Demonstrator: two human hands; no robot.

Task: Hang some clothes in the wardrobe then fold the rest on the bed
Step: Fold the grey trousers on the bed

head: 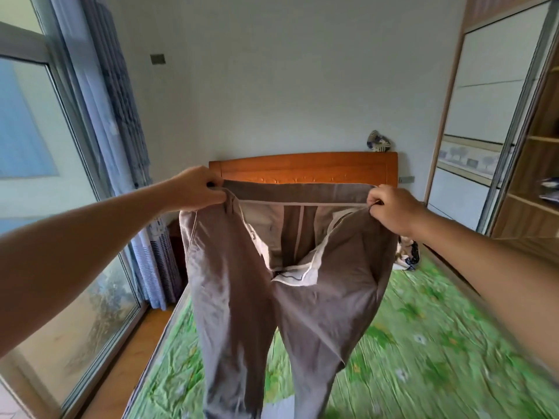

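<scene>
Fingers of left hand and right hand curled tight on waist corners of trousers, held up above bed. Leg ends cut off below; bed pattern blurred.

Leg ends of the trousers are cut off at the bottom edge. Lower part of the headboard is hidden behind the waistband. One patterned cloth on the bed is partly hidden behind the trousers; kind unclear. The wardrobe runs off the right edge.

home bedroom: bed with wooden headboard, wardrobe, curtains.
</scene>
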